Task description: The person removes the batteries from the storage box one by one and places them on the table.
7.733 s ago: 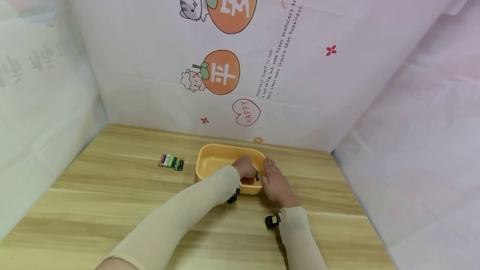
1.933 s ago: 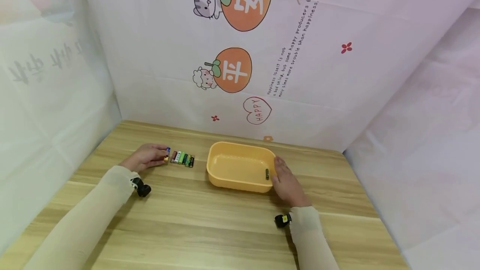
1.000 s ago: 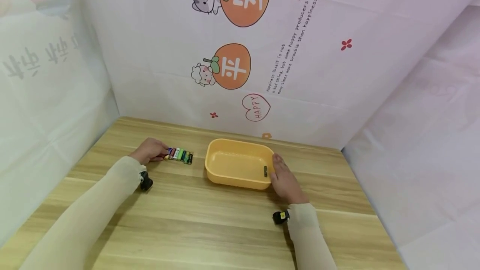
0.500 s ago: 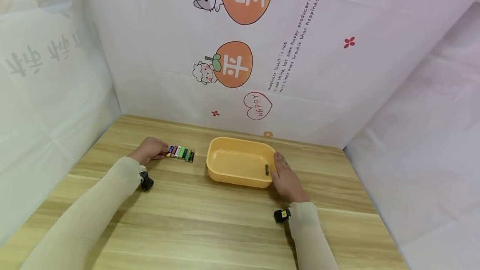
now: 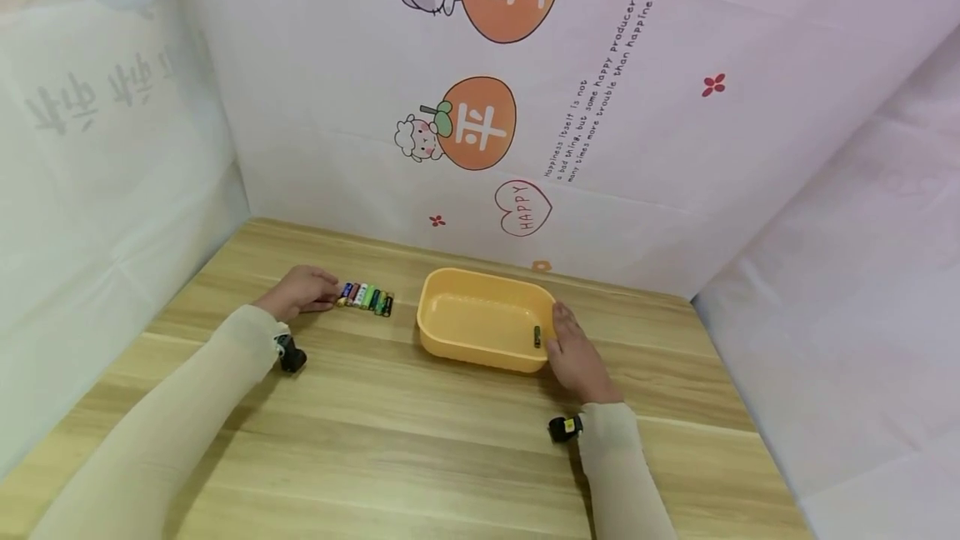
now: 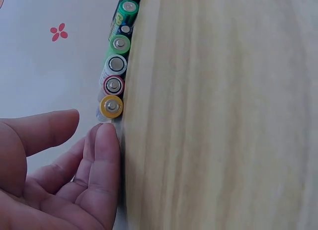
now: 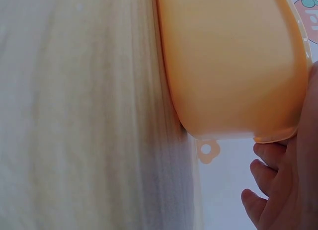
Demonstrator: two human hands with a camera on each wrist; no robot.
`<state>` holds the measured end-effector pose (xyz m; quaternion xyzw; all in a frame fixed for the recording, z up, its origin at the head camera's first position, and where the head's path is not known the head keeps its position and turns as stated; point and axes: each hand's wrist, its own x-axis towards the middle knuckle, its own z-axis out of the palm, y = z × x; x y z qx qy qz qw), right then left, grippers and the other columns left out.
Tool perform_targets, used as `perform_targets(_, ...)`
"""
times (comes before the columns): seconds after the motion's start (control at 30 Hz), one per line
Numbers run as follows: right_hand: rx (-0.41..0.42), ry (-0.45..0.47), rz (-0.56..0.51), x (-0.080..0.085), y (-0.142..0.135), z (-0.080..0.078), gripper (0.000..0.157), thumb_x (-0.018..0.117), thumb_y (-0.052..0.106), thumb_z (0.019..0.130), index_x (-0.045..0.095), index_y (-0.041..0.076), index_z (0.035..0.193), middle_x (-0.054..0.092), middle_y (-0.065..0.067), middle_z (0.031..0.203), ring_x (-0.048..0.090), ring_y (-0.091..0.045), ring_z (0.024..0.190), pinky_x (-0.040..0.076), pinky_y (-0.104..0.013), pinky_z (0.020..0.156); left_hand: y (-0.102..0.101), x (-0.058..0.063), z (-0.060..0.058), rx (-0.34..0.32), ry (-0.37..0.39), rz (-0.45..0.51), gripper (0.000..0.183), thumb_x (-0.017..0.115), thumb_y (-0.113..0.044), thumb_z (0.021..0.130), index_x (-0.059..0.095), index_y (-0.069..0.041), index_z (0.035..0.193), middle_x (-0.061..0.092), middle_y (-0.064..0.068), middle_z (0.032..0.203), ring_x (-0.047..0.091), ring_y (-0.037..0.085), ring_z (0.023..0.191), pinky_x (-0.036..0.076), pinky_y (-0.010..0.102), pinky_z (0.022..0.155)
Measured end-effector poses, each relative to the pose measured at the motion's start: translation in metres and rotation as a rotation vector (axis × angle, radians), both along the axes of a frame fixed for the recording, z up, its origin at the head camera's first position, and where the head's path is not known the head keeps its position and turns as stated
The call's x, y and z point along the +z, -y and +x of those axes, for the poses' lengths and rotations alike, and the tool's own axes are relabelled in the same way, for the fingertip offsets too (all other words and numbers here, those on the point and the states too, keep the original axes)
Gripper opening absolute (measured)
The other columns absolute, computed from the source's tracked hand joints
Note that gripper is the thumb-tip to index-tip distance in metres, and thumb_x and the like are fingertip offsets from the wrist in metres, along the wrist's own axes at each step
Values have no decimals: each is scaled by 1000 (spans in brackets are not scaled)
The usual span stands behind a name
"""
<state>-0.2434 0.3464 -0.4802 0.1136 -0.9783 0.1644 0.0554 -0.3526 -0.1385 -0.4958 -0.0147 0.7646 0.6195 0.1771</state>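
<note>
In the head view, my left hand [image 5: 303, 290] is beside the left end of a row of small cylindrical batteries [image 5: 365, 298]. The left wrist view shows its thumb held apart and its fingertips right at a yellow-ended battery [image 6: 111, 107], with nothing gripped. That end battery is blue and gold from above; red, white, green and dark ones lie side by side after it. My right hand [image 5: 577, 359] rests straight fingers along the right end of a yellow plastic box [image 5: 472, 354]. Inside, near that end, lies one dark green battery [image 5: 537, 337].
The wood-grain table [image 5: 390, 440] meets a printed white cloth [image 5: 330, 148] at its back edge. More cloth hangs along the left and right sides. Bare tabletop separates the battery row from the box.
My left hand was in the box at first, then held the blue-and-gold battery left of the row. That battery now lies against the row, released. The right hand stays at the box.
</note>
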Motion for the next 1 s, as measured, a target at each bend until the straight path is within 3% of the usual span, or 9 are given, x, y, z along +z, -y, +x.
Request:
perform_targets(0.27,-5,29,2,2,2,2,58,31,18,104,8,-1,153,13,-18,160,9,-30,146,15,-48,117,2,11,5,-24,19,15,50,53,-13,101,37,6,144,54,21,124,60,19,95,56,31,82)
perform_targets(0.57,-9,12,13,2,0,1,57,31,19,105,10,-1,154,13,-17,160,10,-30,146,15,-48,117,-17,45,7,-120,-6,53,47,50,-15,103,38,6,143,45,26,137,55,33,113,52,38,93)
perform_targets(0.77,-3,10,19,3,0,1,57,30,18,105,10,-1,154,13,-16,160,10,-30,146,15,-47,117,-37,62,11,-165,-25,70,45,51,-16,103,41,6,141,46,26,136,58,30,107,48,46,98)
perform_targets(1.0,-4,0,19,3,1,2,57,31,17,104,11,-3,153,15,-19,159,11,-32,146,16,-48,117,-55,73,14,-187,-61,50,39,51,-17,103,48,2,136,51,23,132,61,24,100,49,46,97)
